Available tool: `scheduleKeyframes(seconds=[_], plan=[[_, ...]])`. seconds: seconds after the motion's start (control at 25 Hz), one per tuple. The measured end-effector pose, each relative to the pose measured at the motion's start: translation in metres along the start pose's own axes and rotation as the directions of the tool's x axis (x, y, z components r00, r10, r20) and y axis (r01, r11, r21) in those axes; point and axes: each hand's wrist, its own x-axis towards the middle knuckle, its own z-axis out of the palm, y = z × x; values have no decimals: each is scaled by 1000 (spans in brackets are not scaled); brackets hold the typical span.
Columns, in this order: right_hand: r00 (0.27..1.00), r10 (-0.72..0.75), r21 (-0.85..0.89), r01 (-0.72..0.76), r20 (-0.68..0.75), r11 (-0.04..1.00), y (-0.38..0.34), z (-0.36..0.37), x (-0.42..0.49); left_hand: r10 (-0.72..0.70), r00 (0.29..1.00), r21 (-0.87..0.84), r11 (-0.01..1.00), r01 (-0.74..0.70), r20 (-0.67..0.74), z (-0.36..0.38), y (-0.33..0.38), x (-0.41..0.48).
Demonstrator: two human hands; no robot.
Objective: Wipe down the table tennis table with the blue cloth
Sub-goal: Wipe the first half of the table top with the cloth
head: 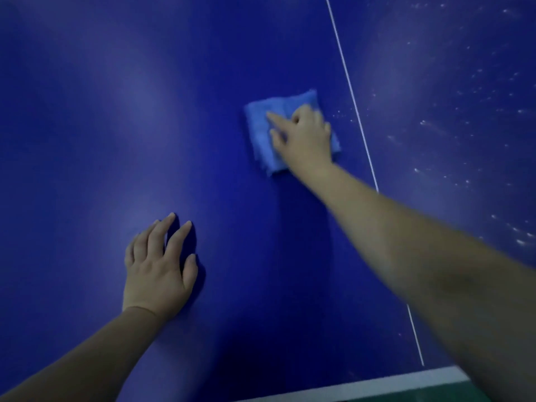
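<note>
At the very bottom is the white edge [377, 384] of the table tennis table [87, 111], with a bit of green floor [435, 394] past it. The left hand [158, 268] lies flat on the dark blue top, fingers spread, holding nothing. Farther out, the right hand [304, 137] presses down on the folded blue cloth [261, 126], fingers laid over it. The cloth sits just left of a thin white line [352, 94]. Across that line, the top has many little white specks [429, 123]
</note>
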Motion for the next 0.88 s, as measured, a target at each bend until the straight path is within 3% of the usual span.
scheduleKeyframes(seconds=[0.08,0.16,0.24,0.32,0.4,0.48,0.52,0.56,0.64,0.76,0.84,0.88], plan=[[983,182,-72,-185,-37,980,53,-8,41,4,1000,-6,1000,-4,-5,1,-1,0],[893,432,-19,-438,-126,899,104,-21,35,12,1000,-10,1000,-12,-13,2,-3,1],[810,560,42,-562,-171,826,108,-24,0,10,1000,-13,1000,-10,-15,2,-3,2],[843,512,56,-511,-164,858,66,-8,-33,14,1000,-14,1000,-14,-14,2,-3,0],[958,265,49,-262,-105,964,10,11,-30,10,1000,-16,1000,-10,-14,0,-2,1],[999,15,34,-14,-36,999,-23,20,17,9,1000,-15,1000,-9,-20,1,-2,1],[999,-41,9,41,-4,999,-24,19,46,7,1000,-18,1000,-8,-22,2,-2,1],[1000,-28,-25,28,8,999,-13,17,74,7,1000,-19,1000,-7,-24,2,-2,1],[985,169,-96,-172,-37,980,38,7,106,16,999,-7,1000,-16,-29,3,-3,1],[863,491,18,-493,-121,870,98,-14,78,22,999,-6,1000,-22,-31,4,-4,2],[853,503,43,-502,-141,864,77,-5,36,21,999,-15,1000,-21,-33,6,-5,3],[885,445,52,-442,-139,895,49,3,19,19,999,-22,1000,-20,-35,6,-5,2]])
